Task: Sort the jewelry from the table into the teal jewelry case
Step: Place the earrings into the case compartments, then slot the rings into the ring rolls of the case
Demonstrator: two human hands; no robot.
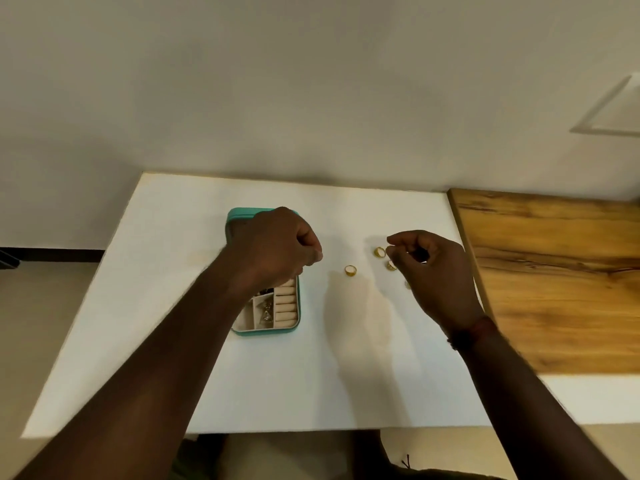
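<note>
Rings (350, 270) may roll across the table (277, 375) if the right hand (433, 271), curled beside one, grip unclear, fumbles its pinch; left hand (273, 247) hovers clenched over the case (239, 216), contents hidden.

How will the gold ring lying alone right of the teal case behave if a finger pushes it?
The gold ring is a small metal-looking band, so probably light and stiff. It seems to lie flat on the smooth white table, so a push would likely slide it; on edge, it may roll.

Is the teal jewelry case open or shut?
Open. The teal case shows its cream ring rolls and small compartments exposed below the left hand.
</note>
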